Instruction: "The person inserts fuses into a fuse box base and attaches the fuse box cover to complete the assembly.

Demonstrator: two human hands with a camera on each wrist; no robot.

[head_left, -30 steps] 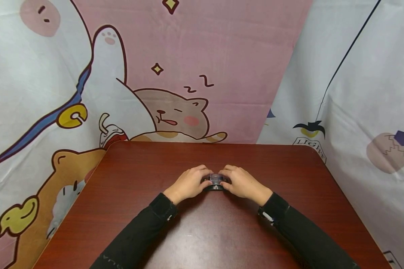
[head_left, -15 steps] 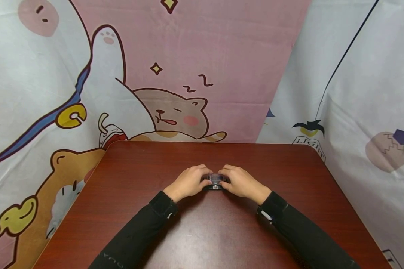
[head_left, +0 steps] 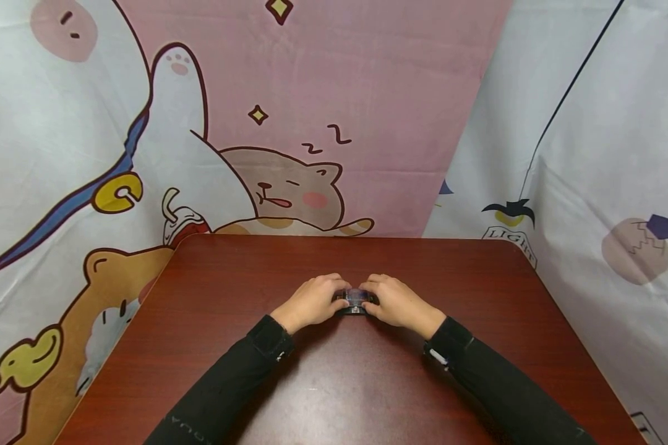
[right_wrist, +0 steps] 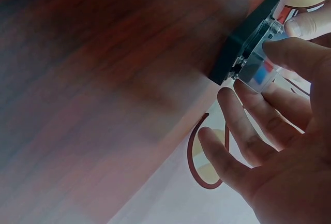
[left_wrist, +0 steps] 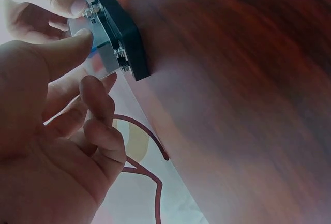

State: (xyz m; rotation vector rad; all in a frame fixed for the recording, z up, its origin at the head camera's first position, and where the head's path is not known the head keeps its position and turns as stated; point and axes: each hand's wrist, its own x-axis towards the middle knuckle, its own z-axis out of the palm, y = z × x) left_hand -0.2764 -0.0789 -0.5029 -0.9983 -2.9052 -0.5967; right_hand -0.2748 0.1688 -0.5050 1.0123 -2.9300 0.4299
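Note:
Near the table's middle sits a small device with a black base (head_left: pixel 357 311), a clear plastic cover and metal screw terminals; its exact kind is unclear. My left hand (head_left: pixel 313 301) pinches the cover (left_wrist: pixel 107 59) from the left, the thumb at the near side and the fingers partly hidden behind. From the right, my right hand (head_left: pixel 403 302) pinches the same cover (right_wrist: pixel 257 75) between thumb and fingers, its outer fingers spread apart. Red and blue parts show faintly through the plastic in the right wrist view. The base (right_wrist: pixel 243 40) is on the tabletop.
A reddish-brown wooden table (head_left: pixel 312 395) spans the lower view, its far edge near a cartoon-printed cloth (head_left: pixel 395 123). A white cloth (head_left: pixel 590 185) hangs along the right side. Both forearms wear dark sleeves (head_left: pixel 228 377).

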